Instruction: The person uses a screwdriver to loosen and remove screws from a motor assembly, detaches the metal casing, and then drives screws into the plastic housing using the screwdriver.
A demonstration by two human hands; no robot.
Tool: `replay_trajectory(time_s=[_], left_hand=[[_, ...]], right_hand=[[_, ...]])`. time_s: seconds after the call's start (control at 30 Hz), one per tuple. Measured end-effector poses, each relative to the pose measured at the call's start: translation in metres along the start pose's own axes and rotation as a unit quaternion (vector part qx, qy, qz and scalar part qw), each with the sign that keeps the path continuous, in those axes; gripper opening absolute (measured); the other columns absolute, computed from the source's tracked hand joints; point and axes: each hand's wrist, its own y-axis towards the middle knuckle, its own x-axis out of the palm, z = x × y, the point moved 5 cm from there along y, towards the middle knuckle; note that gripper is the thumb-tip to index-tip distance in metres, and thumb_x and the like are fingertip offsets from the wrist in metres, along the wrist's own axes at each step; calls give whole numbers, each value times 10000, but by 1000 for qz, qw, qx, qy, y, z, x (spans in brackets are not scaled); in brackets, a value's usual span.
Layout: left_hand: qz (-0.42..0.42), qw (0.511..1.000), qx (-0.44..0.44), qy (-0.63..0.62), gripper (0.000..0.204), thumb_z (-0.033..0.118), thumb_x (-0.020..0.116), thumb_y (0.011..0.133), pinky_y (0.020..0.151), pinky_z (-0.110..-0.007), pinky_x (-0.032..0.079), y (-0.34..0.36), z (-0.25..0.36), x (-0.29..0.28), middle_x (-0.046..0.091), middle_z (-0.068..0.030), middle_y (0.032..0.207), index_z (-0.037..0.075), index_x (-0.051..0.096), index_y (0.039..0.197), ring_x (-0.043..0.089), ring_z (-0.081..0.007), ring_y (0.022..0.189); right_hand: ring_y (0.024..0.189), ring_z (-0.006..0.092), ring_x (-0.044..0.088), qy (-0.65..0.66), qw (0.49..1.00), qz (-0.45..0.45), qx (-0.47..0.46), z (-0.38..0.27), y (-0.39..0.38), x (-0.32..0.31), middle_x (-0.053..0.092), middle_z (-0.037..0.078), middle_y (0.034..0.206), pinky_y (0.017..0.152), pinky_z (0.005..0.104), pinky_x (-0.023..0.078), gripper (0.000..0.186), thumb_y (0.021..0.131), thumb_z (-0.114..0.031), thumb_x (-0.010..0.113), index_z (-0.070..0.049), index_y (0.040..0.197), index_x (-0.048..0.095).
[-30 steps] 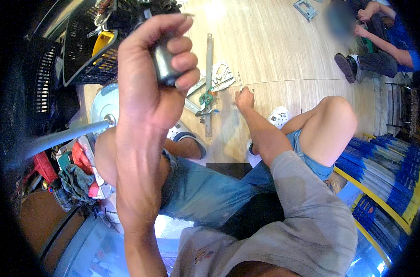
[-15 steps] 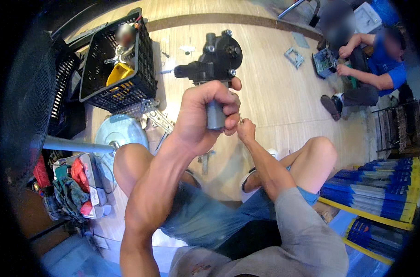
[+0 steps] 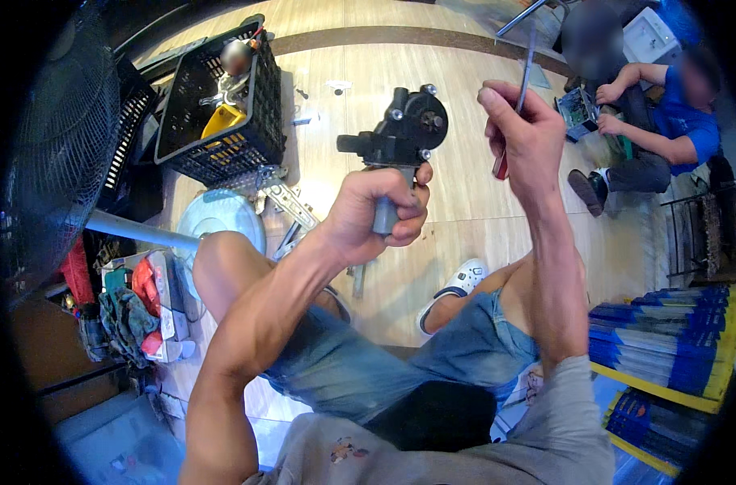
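Observation:
My left hand is wrapped round the grey cylinder of a small gear motor, holding it up in front of me. Its black housing sticks out above my fist, with a round gear cover and several silver screws or bushings round its edge. To the right of it, my right hand is closed on a screwdriver. The red handle shows below my fingers and the thin metal shaft points up past them. Screwdriver and motor are apart.
A black plastic crate holding a yellow part stands at the far left. Metal pieces lie beside a fan base. At the right, a co-worker in blue handles a boxy part. Stacked blue-and-yellow packages sit nearer.
My right hand has risen from low beside the motor to the upper right, where the screwdriver now shows. My left hand and the motor have shifted slightly right and down in view.

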Motion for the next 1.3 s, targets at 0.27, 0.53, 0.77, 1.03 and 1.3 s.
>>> replay_trajectory(time_s=[0.27,0.53,0.77,1.03,1.3], left_hand=[[65,995,8,78,286,110,575,699,424,-268,312,4,-7,2,410,-10,628,85,458,960,406,-134,466],[109,988,4,113,290,80,570,693,415,-275,305,6,-5,4,453,-30,629,56,496,972,425,-141,452],[132,978,28,160,269,80,578,710,414,-279,311,12,-5,2,465,-39,620,38,503,965,437,-136,454],[166,964,67,195,124,38,596,734,395,-257,328,11,-1,1,474,-32,592,35,504,818,476,-114,453],[164,921,117,334,137,3,616,730,425,-254,394,7,9,5,497,-18,616,28,506,809,501,-103,486]], right_hand=[[649,91,646,60,990,-116,-52,-14,-34,25,674,60,798,556,210,511,166,861,1,687,53,1018,667],[655,77,633,43,992,-86,-82,8,-32,25,677,58,789,560,205,495,162,851,4,698,43,1008,683],[685,62,616,0,991,-54,-122,16,-27,24,679,55,797,560,193,464,150,830,-4,722,21,977,706],[656,60,599,-29,986,-60,-156,8,-28,25,672,47,788,543,197,450,142,823,9,720,14,965,714],[601,40,568,-17,989,-76,-127,5,-32,19,633,27,734,505,182,424,140,848,-23,720,24,979,708]])
